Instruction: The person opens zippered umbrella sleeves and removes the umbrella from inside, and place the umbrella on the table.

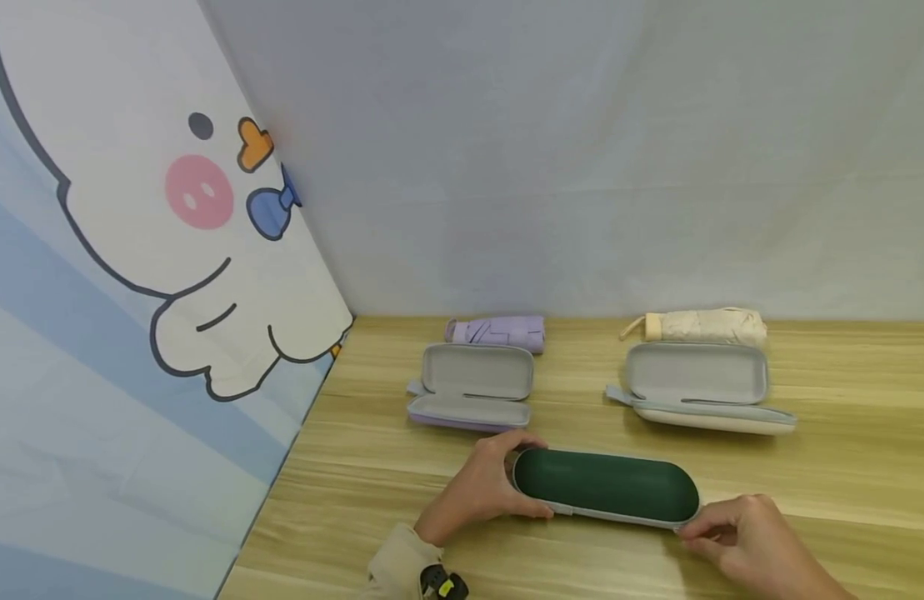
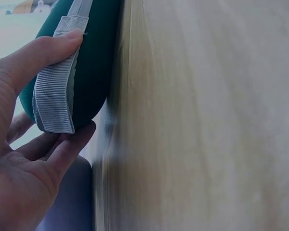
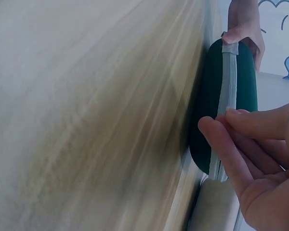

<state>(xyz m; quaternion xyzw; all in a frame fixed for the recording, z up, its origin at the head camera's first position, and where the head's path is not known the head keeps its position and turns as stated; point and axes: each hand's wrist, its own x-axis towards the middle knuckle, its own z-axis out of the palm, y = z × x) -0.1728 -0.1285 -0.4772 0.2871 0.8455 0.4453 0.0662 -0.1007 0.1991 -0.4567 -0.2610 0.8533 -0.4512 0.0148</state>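
Note:
A long, rounded dark green zip case [image 1: 606, 485] lies closed near the front of the table. My left hand [image 1: 482, 485] grips its left end, thumb along the near side and fingers around the far side. In the left wrist view, that thumb presses on a ribbed grey strap [image 2: 55, 98] at the case's end. Thumb and fingertips of my right hand [image 1: 750, 542] pinch the zipper at the near right corner; the pull itself is hidden between them. A pale grey zipper band [image 3: 228, 82] runs along the case's side in the right wrist view.
Behind the green case, a purple case [image 1: 478, 372] and a cream case [image 1: 697, 373] stand open, showing grey linings. A folded purple umbrella [image 1: 510, 333] and a folded cream umbrella [image 1: 709, 326] lie behind them, by the pale backdrop [image 1: 581, 167]. A cartoon-printed cloth [image 1: 117, 208] hangs at left.

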